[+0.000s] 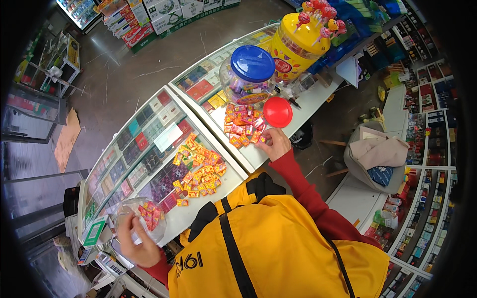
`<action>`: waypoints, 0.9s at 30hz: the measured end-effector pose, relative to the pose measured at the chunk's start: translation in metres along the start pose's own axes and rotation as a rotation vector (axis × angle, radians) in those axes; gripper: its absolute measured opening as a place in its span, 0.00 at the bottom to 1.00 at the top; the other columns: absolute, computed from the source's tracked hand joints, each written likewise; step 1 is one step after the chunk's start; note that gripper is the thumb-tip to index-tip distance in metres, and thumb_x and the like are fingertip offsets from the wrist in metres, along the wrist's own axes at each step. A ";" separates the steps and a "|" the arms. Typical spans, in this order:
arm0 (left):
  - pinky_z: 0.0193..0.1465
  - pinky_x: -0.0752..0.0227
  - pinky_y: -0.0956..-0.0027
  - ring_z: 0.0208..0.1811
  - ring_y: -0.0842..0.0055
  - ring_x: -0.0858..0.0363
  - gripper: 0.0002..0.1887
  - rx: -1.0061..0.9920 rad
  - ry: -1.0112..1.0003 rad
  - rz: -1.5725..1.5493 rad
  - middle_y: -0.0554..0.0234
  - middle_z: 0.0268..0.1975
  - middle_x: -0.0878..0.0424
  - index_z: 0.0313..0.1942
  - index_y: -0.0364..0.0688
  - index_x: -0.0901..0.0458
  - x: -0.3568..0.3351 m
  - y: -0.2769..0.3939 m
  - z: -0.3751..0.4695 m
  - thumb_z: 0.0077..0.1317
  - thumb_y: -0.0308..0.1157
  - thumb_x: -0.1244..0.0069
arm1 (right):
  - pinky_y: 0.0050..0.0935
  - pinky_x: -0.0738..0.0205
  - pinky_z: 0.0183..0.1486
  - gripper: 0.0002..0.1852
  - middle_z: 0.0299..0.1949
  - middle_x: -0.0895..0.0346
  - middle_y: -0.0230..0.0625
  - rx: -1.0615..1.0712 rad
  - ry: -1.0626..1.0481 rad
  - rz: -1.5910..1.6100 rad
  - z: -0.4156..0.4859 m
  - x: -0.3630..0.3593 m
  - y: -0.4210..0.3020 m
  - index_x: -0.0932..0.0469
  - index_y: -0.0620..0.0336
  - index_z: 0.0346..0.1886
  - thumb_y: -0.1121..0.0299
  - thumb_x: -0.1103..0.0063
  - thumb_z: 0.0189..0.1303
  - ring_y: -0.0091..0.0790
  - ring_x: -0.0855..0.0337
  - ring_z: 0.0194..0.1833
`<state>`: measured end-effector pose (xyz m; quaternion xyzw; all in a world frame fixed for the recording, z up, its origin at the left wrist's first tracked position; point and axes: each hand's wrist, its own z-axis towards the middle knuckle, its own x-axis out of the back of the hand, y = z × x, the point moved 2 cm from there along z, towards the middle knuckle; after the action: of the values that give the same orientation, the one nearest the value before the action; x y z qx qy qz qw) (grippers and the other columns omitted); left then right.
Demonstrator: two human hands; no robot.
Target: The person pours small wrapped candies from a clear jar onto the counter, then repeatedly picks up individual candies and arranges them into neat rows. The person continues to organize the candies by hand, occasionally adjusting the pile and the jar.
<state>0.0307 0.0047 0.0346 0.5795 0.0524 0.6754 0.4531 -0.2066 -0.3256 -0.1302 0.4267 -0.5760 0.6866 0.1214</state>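
My right hand (274, 143) pinches a pink wrapped candy (262, 139) at the near edge of a candy pile (242, 123) on the right counter. A round red lid (278, 112) lies just beyond that hand. My left hand (138, 240), slightly blurred, is over the near side of a clear plastic jar (158, 227), its thumb and fingers apart with nothing visible between them. Pink-red wrapped candies (151, 215) are inside the jar. Between my hands, a second pile of orange-yellow wrapped candies (201, 169) spreads over the left glass counter.
A blue-lidded candy jar (252, 74) and a yellow lollipop tub (298, 46) stand behind the right pile. A pen (294, 103) lies near the red lid. A payment terminal (110, 262) and a green code stand (95, 231) are at lower left. A chair (372, 156) stands at right.
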 end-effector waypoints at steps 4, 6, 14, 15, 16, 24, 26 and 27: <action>0.46 0.23 0.69 0.39 0.69 0.15 0.08 -0.138 -0.242 -0.246 0.51 0.39 0.13 0.44 0.31 0.16 -0.063 0.029 0.000 0.65 0.19 0.44 | 0.35 0.22 0.39 0.18 0.34 0.21 0.40 -0.020 -0.065 -0.013 0.006 0.002 0.002 0.19 0.65 0.36 0.66 0.20 0.47 0.37 0.16 0.34; 0.45 0.23 0.71 0.39 0.71 0.14 0.08 -0.001 -0.390 -0.464 0.52 0.39 0.13 0.43 0.31 0.15 -0.099 0.036 -0.003 0.64 0.18 0.44 | 0.32 0.22 0.38 0.16 0.33 0.20 0.39 -0.016 -0.130 0.009 0.007 0.008 -0.004 0.19 0.65 0.34 0.68 0.21 0.48 0.34 0.16 0.32; 0.60 0.24 0.71 0.56 0.74 0.19 0.21 0.151 -0.939 -1.029 0.53 0.55 0.19 0.67 0.31 0.33 -0.196 0.066 -0.030 0.78 0.27 0.57 | 0.23 0.22 0.40 0.05 0.34 0.15 0.35 0.210 -0.531 0.618 -0.017 0.016 -0.080 0.17 0.65 0.38 0.77 0.31 0.60 0.27 0.14 0.37; 0.59 0.24 0.71 0.55 0.74 0.18 0.21 0.250 -1.004 -1.125 0.52 0.54 0.19 0.68 0.32 0.34 -0.199 0.066 -0.034 0.78 0.28 0.58 | 0.24 0.23 0.38 0.05 0.34 0.15 0.35 0.381 -0.466 0.506 -0.016 0.012 -0.088 0.16 0.64 0.38 0.77 0.31 0.59 0.28 0.14 0.36; 0.58 0.24 0.71 0.54 0.74 0.18 0.22 0.359 -1.073 -1.273 0.51 0.54 0.19 0.69 0.32 0.36 -0.200 0.064 -0.037 0.79 0.29 0.59 | 0.26 0.24 0.36 0.06 0.32 0.17 0.36 0.479 -0.420 0.446 -0.014 0.009 -0.092 0.16 0.65 0.38 0.75 0.31 0.59 0.31 0.16 0.33; 0.51 0.21 0.70 0.45 0.74 0.16 0.18 0.616 -1.041 -1.271 0.51 0.49 0.18 0.66 0.35 0.34 -0.198 0.034 -0.037 0.79 0.27 0.63 | 0.41 0.24 0.37 0.12 0.37 0.23 0.40 0.347 0.009 -0.009 0.024 -0.023 -0.069 0.19 0.60 0.40 0.69 0.28 0.55 0.44 0.17 0.38; 0.52 0.21 0.70 0.45 0.73 0.16 0.17 0.665 -1.025 -1.298 0.51 0.50 0.18 0.64 0.35 0.32 -0.199 0.030 -0.039 0.79 0.28 0.62 | 0.43 0.24 0.38 0.13 0.39 0.24 0.40 0.345 -0.002 -0.167 0.029 -0.029 -0.062 0.19 0.59 0.41 0.69 0.27 0.54 0.45 0.18 0.40; 0.52 0.21 0.70 0.45 0.73 0.15 0.16 0.650 -1.017 -1.297 0.50 0.50 0.18 0.63 0.35 0.32 -0.201 0.029 -0.039 0.79 0.28 0.62 | 0.43 0.23 0.39 0.13 0.39 0.24 0.40 0.367 0.015 -0.165 0.030 -0.031 -0.060 0.20 0.59 0.41 0.69 0.27 0.53 0.46 0.18 0.41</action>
<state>-0.0344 -0.1293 -0.1083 0.7658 0.3521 -0.1023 0.5284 -0.1356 -0.3239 -0.1121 0.4823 -0.4034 0.7709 0.1018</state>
